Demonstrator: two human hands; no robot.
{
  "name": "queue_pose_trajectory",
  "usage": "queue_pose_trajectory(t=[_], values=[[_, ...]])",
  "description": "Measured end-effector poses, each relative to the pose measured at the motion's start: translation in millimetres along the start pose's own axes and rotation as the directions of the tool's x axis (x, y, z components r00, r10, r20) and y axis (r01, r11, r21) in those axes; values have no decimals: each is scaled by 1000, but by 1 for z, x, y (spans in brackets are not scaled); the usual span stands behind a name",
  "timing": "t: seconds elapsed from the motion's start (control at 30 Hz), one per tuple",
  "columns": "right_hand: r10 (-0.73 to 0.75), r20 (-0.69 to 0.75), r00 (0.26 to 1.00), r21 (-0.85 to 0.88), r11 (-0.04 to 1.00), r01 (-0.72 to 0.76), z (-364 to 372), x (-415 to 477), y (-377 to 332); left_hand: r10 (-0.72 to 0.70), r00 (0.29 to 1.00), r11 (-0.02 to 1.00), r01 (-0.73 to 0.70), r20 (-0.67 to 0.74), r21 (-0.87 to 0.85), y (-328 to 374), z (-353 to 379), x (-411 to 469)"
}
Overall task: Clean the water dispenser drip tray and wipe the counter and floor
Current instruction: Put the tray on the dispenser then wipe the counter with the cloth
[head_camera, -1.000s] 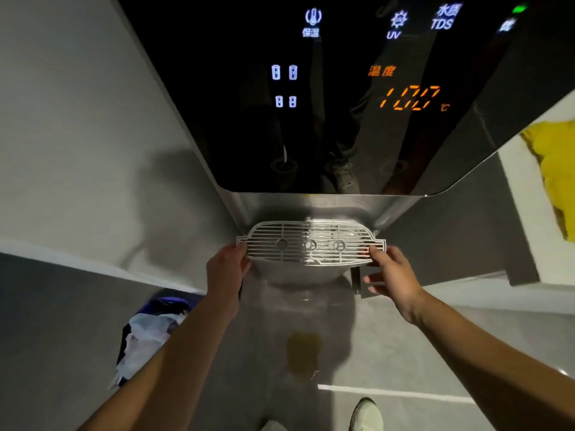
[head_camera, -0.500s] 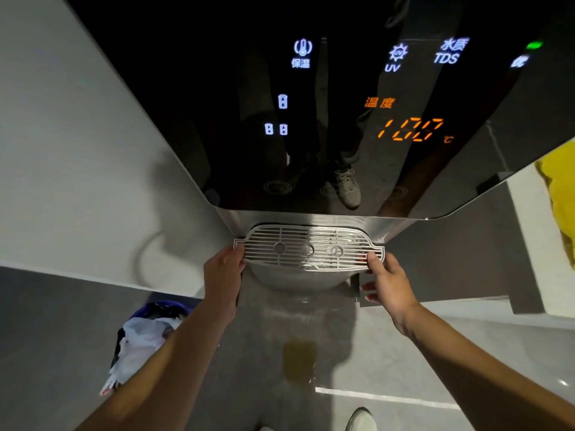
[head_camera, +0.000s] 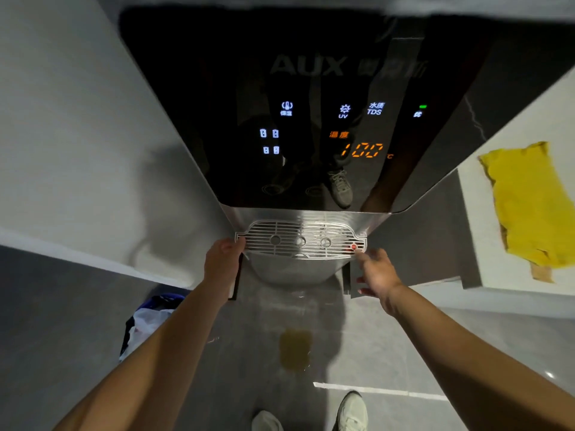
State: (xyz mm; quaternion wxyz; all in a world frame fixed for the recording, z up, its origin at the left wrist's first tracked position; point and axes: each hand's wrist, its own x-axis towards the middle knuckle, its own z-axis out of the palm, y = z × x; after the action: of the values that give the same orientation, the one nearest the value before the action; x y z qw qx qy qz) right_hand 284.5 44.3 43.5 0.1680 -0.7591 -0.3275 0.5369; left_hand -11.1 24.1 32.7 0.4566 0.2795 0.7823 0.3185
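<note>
The silver slotted drip tray [head_camera: 298, 241] sits in the recess under the black glass front of the water dispenser [head_camera: 311, 119]. My left hand [head_camera: 222, 261] grips the tray's left end. My right hand [head_camera: 375, 272] hovers just off the tray's right end, fingers spread, holding nothing. A small red float [head_camera: 353, 246] shows at the tray's right corner. A yellow-brown puddle [head_camera: 295, 348] lies on the grey floor below the dispenser. A yellow cloth [head_camera: 525, 203] lies on the white counter [head_camera: 476, 231] at the right.
A bin with a white bag [head_camera: 146, 325] stands on the floor at the lower left. A white wall [head_camera: 62, 150] runs along the left. My two shoes [head_camera: 351, 412] are at the bottom edge, just behind the puddle.
The tray has slid back into the dispenser's recess. My right hand has let go of the tray's right end and opened. The view has tilted up, so more of the panel shows.
</note>
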Motion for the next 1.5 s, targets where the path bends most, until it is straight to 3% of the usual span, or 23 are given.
queue_pose_trajectory(t=[0.13,0.23,0.37,0.5,0.57,0.7,0.77,0.83,0.9,1.03,1.1,1.17,1.23,1.3,1.5], values=[[-97,75,993,-92,990,103,-29,-65,-9,22,1000,1000,-22,2,-21,29,-22,-47],[-208,135,969,-186,955,231,-66,-121,-13,44,990,995,-32,131,-97,52,-36,-96],[-410,135,902,-238,870,431,-127,-175,-28,226,950,972,-234,214,13,77,-47,-161],[-675,-27,738,-466,661,588,-195,-157,-52,363,909,923,-381,204,54,96,-35,-220],[-735,-3,678,-614,536,579,-214,-122,-64,409,890,900,-430,201,75,100,-25,-235],[-686,240,687,-833,218,509,-257,-66,-69,412,890,892,-438,196,114,132,17,-267],[-670,247,700,-887,134,442,-269,-58,-61,440,873,869,-473,211,147,146,40,-279],[-701,189,687,-901,154,405,-275,-60,-46,458,864,844,-497,209,202,162,64,-293],[-679,152,718,-879,239,413,-281,-63,-36,476,852,817,-520,217,250,177,88,-300],[-501,81,862,-742,548,388,-303,-65,-27,475,837,763,-545,272,346,212,135,-305],[-404,99,909,-532,751,392,-322,-70,-28,472,833,738,-553,289,387,228,162,-306],[-376,62,925,-178,907,381,-348,-77,-25,454,824,741,-560,338,371,242,194,-303],[-326,9,945,118,939,322,-378,-81,-17,435,808,749,-569,397,339,253,231,-297],[-282,-53,958,289,914,285,-413,-80,-6,453,770,676,-626,450,389,262,276,-282],[-181,-254,950,463,840,284,-538,-63,5,491,606,453,-791,626,411,307,430,-249]])
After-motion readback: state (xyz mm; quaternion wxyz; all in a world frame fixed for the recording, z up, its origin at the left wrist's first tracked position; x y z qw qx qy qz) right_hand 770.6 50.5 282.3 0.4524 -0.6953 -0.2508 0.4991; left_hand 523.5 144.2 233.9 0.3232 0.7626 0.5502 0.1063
